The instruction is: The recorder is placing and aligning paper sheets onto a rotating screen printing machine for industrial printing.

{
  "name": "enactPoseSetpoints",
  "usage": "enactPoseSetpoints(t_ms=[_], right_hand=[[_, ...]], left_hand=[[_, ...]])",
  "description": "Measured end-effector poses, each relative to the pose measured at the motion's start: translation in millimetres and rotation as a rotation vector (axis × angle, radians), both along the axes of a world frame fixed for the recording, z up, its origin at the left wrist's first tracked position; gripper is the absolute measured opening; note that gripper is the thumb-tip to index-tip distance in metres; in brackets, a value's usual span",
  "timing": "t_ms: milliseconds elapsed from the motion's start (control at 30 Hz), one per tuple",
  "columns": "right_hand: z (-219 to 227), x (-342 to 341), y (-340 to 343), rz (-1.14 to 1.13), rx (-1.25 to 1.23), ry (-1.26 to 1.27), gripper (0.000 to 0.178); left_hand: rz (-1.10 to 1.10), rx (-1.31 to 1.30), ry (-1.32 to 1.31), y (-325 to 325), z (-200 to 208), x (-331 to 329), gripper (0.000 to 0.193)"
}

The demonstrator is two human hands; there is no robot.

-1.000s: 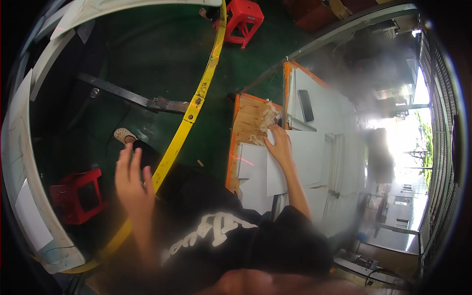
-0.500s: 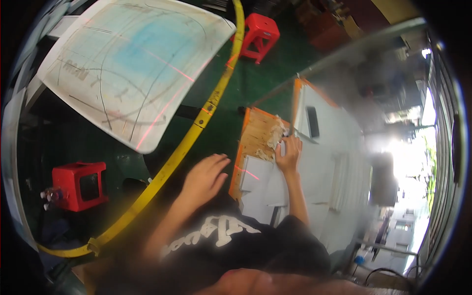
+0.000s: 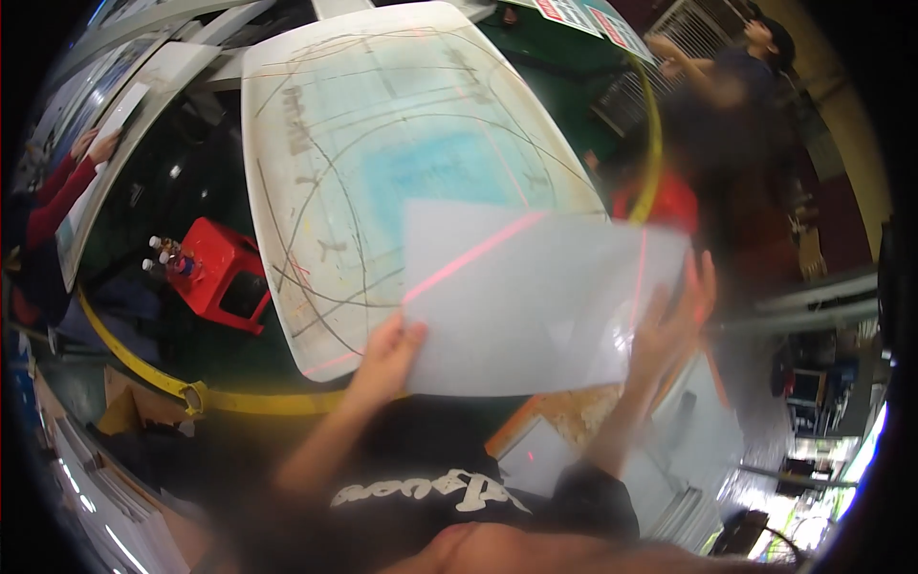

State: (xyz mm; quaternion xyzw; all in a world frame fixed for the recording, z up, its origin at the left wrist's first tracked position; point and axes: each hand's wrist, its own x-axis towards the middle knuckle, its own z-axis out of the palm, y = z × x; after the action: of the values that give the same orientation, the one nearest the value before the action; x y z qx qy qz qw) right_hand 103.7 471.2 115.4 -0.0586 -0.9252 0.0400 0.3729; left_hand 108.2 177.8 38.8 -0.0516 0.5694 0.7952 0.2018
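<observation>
A plain pale sheet (image 3: 516, 316) is held up in front of me, two red light lines crossing it. At its lower left edge, my left hand (image 3: 387, 359) pinches it with the thumb on top. My right hand (image 3: 669, 320), smeared by motion, grips the right edge, its thumb over the face and fingers beyond the edge. Behind and partly beneath the sheet lies a large white rounded board (image 3: 325, 220) with a blue stain and dark drawn lines. The sheet hides its lower right part; whether the two touch I cannot tell.
A yellow curved rail (image 3: 258, 402) runs between me and the board. Left of the board stands a red stool (image 3: 215, 273) with bottles on it. A co-worker's red sleeves (image 3: 57, 206) show far left; another person (image 3: 722, 105) stands far right. A wooden-topped bench (image 3: 564, 421) is at right.
My right hand has left the bench and now holds the pale sheet with my left hand, which was empty before. My view has turned left, toward the board.
</observation>
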Motion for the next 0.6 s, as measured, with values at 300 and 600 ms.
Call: enactPoseSetpoints(t_ms=[300, 600], right_hand=[[-84, -130, 29, 0.526, -1.237, -0.581, 0.042], [-131, -229, 17, 0.494, -1.234, -0.734, 0.037]], left_hand=[[0.171, 0.004, 0.014, -65, -17, -99, 0.039], [0.088, -1.207, 0.626, -93, -23, -86, 0.031]])
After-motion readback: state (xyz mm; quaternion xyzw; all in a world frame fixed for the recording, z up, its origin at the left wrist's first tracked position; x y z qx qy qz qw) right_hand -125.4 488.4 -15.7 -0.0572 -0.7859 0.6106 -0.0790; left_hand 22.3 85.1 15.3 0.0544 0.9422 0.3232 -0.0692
